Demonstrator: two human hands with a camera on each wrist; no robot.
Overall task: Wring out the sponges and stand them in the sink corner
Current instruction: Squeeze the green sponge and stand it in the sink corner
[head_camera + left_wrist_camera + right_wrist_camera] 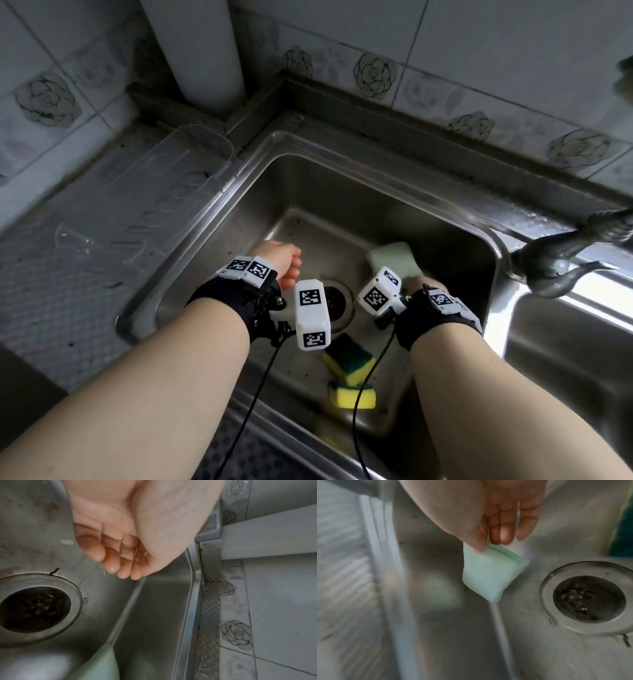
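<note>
I am pinching the pale green sponge [489,573] by its top edge between the thumb and fingertips of my right hand [496,513], and it is hanging low over the basin floor of the sink [219,219], toward the far right wall and just beside the drain [589,599]. Whether it is touching the steel I cannot tell; the right wrist view is smeared by motion. My left hand [120,540] is holding nothing, its fingers loosely curved over the left side of the basin. Two yellow-and-green sponges are lying flat on the near side: one [347,358] just this side of the drain, the other [352,394] nearer still, partly under it. Judging by that, no sponge is standing in a corner yet, so most of the job is remaining. I cannot judge whether the pale one is wrung already. The wrist cameras are covering most of my right hand in the head view, and the tap [575,253] is running off the right edge.
</note>
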